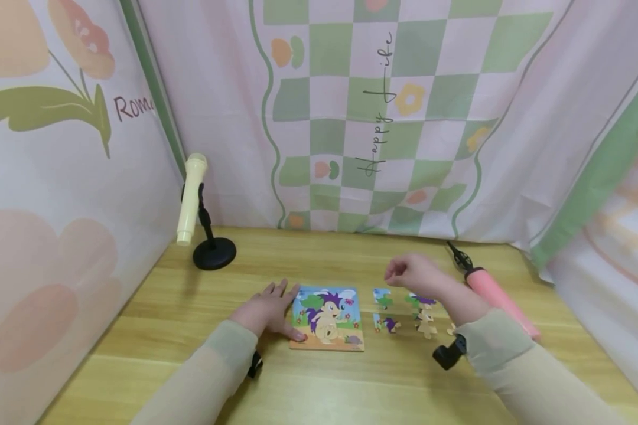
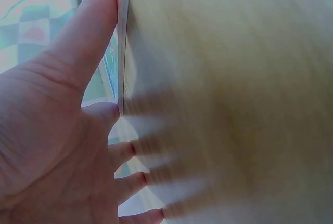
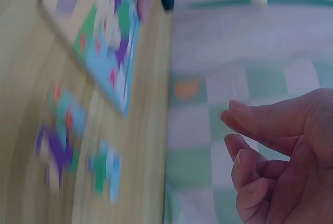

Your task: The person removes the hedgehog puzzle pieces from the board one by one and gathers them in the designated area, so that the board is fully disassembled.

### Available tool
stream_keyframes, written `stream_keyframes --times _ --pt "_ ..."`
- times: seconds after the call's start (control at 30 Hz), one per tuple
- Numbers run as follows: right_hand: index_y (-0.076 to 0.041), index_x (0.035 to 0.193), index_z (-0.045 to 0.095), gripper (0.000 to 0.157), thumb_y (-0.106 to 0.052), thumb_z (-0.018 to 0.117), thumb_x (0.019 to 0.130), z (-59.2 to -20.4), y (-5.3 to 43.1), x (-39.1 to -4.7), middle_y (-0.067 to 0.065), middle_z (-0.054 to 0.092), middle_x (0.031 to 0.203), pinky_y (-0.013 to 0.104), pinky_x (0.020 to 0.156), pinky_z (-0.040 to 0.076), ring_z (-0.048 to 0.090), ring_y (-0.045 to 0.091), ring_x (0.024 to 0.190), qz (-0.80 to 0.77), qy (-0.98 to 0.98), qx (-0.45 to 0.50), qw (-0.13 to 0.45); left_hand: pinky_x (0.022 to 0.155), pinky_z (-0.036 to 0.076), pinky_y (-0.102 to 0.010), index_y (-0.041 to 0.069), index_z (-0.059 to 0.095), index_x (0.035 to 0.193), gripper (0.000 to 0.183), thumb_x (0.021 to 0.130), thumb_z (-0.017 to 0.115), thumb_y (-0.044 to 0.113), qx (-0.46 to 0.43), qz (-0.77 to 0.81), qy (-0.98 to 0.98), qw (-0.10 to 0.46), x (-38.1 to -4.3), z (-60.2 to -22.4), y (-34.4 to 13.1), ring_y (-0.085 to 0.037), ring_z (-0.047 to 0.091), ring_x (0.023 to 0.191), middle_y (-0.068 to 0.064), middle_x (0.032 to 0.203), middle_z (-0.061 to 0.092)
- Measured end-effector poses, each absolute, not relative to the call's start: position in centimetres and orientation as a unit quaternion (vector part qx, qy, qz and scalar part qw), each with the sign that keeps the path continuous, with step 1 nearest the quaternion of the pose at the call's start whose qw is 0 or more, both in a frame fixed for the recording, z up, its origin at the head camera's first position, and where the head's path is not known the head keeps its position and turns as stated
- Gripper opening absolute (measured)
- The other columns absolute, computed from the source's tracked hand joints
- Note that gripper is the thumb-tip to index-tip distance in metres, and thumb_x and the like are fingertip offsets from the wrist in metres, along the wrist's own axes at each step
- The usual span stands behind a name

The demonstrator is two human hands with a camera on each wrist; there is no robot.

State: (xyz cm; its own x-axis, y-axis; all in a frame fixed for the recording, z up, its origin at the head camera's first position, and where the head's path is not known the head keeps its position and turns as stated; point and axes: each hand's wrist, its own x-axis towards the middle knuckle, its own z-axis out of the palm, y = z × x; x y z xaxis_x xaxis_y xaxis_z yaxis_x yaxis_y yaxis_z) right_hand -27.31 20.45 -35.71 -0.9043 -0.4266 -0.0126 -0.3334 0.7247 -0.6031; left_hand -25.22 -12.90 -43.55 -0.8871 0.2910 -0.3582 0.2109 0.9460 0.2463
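A square jigsaw puzzle board (image 1: 328, 321) with a purple hedgehog picture lies flat on the wooden table. Spread fingers of my left hand (image 1: 267, 310) rest along its left side, the thumb on its lower left corner. The left wrist view shows the board's thin edge (image 2: 123, 42) beside that thumb. To the board's right lie several loose puzzle pieces, among them a blue-green piece (image 1: 384, 298), a purple piece (image 1: 389, 324) and a beige piece (image 1: 425, 323). Above them hovers my right hand (image 1: 417, 274), fingers loosely curled with nothing visible between thumb and index finger (image 3: 242, 156).
A cream microphone (image 1: 191, 198) sits on a black stand (image 1: 214, 254) at the back left. On the right lies a pink hand pump (image 1: 502, 301) with a black nozzle end, close to my right forearm. Patterned curtains (image 1: 383, 118) enclose the table's back and sides.
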Motion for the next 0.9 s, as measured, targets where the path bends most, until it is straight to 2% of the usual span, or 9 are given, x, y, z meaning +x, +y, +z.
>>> stream_keyframes --times 0.2,0.37,0.5,0.63,0.73,0.9 --pt "-0.008 0.087 0.069 0.005 -0.006 0.073 0.086 -36.3 14.9 -26.6 0.002 0.060 0.078 0.034 0.063 0.051 0.057 0.018 0.071 -0.317 0.915 -0.230 0.099 0.116 0.016 -0.056 0.024 0.013 0.160 0.123 0.066 0.074 0.074 0.129 0.098 0.967 0.197 -25.3 -43.6 -12.8 -0.037 0.008 0.148 -0.012 0.164 0.008" --pt "-0.010 0.084 0.068 0.009 -0.005 0.076 0.084 -38.8 11.4 -25.5 -0.002 0.060 0.078 0.034 0.065 0.049 0.056 0.016 0.073 -0.308 0.910 -0.252 0.116 0.115 0.017 -0.056 0.024 0.014 0.160 0.123 0.066 0.073 0.075 0.129 0.095 0.967 0.198 -25.4 -43.6 -12.9 -0.037 0.008 0.148 -0.012 0.164 0.009" --pt "-0.009 0.090 0.068 0.012 -0.006 0.077 0.083 -41.6 9.6 -24.7 -0.002 0.059 0.076 0.033 0.060 0.049 0.056 0.015 0.068 -0.315 0.902 -0.261 0.141 0.115 0.018 -0.056 0.024 0.014 0.160 0.123 0.065 0.073 0.076 0.132 0.094 0.966 0.199 -25.5 -43.6 -12.9 -0.037 0.009 0.148 -0.012 0.164 0.009" --pt "-0.009 0.099 0.064 0.027 -0.012 0.082 0.079 -43.8 8.4 -23.8 0.000 0.059 0.077 0.034 0.060 0.049 0.056 0.017 0.068 -0.338 0.895 -0.246 0.159 0.115 0.018 -0.056 0.024 0.014 0.160 0.123 0.066 0.073 0.075 0.134 0.095 0.966 0.200 -25.5 -43.7 -12.8 -0.037 0.009 0.148 -0.012 0.164 0.009" --pt "-0.008 0.100 0.062 0.034 -0.016 0.086 0.076 -44.4 7.5 -23.4 0.000 0.059 0.079 0.034 0.062 0.049 0.056 0.017 0.070 -0.342 0.895 -0.241 0.154 0.115 0.018 -0.057 0.024 0.015 0.160 0.122 0.066 0.073 0.074 0.134 0.099 0.966 0.198 -25.6 -43.8 -12.8 -0.038 0.009 0.148 -0.013 0.164 0.010" --pt "-0.006 0.098 0.061 0.035 -0.014 0.086 0.075 -44.6 6.5 -23.2 0.001 0.059 0.079 0.032 0.063 0.050 0.055 0.016 0.070 -0.337 0.899 -0.241 0.142 0.115 0.018 -0.058 0.023 0.016 0.160 0.120 0.068 0.074 0.071 0.136 0.105 0.965 0.196 -25.4 -43.6 -12.9 -0.039 0.010 0.148 -0.013 0.164 0.011"
